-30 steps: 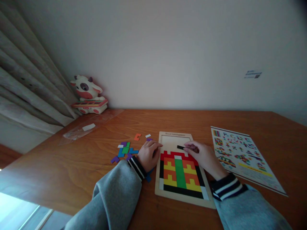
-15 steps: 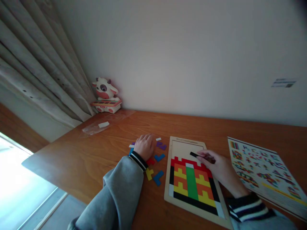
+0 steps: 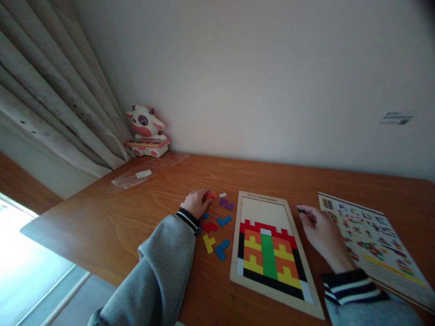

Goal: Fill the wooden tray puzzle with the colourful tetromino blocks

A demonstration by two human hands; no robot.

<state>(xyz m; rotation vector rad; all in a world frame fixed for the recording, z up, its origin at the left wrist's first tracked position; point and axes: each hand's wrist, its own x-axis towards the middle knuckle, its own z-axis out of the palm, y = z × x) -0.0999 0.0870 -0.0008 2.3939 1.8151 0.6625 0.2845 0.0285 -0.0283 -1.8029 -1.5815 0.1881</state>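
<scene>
My left hand (image 3: 196, 204) is over the loose pieces, its curled fingertips on an orange puzzle piece (image 3: 212, 195). Around it lie purple pieces (image 3: 226, 204), blue pieces (image 3: 223, 221), a red piece (image 3: 210, 227), a yellow piece (image 3: 208, 243) and a small white piece (image 3: 222, 195). My right hand (image 3: 317, 226), just right of the board, pinches a black puzzle piece (image 3: 301, 210), mostly hidden by the fingers. Between the hands lies the wooden puzzle board (image 3: 234, 262). Its lower part is filled with red, orange, yellow, green, black and white pieces; the top part shows bare wood.
A printed pattern sheet (image 3: 384, 253) lies at the right, partly behind my right hand. Farther left are a clear plastic bag (image 3: 125, 181) and a toy cow with a keyboard (image 3: 147, 131) by the curtain (image 3: 68, 99). The wall (image 3: 258, 81) stands behind the table.
My right hand has moved right, off the board, still with the black piece. My left hand has shifted slightly left, and the orange piece now shows at its fingertips.
</scene>
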